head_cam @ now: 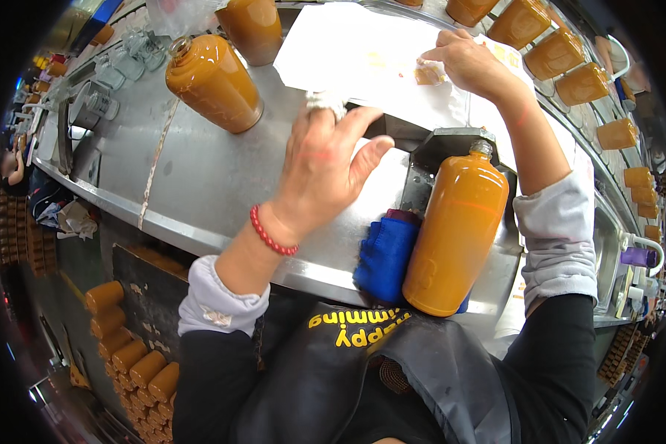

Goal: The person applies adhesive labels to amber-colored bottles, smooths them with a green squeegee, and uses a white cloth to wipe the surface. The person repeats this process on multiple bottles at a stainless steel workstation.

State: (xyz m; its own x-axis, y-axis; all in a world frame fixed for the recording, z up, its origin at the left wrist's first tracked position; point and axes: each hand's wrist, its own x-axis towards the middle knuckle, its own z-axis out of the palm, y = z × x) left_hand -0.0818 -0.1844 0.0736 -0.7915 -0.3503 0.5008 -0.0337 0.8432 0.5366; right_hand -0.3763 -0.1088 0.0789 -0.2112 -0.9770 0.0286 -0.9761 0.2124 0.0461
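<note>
My left hand (327, 161), a red bead bracelet at its wrist, has thumb and fingers spread above the steel worktop (211, 172); its fingertips are at a crumpled white cloth or tissue (327, 102). My right hand (466, 61) is over white paper sheets (361, 50), its bent fingers at a small crumpled piece with orange stains (430, 73); whether they pinch it cannot be told. Near my body an orange-coated glass bottle (458, 233) with a bare neck leans on a folded blue cloth (386, 258). Another coated bottle (216, 83) stands at the upper left.
Behind that bottle stands another coated one (252, 28). Clear glass bottles (127, 64) and a metal cup (83, 102) are at the far left. Several coated bottles (558, 53) line the rack at the right. A dark metal holder (455, 141) sits by the leaning bottle's neck.
</note>
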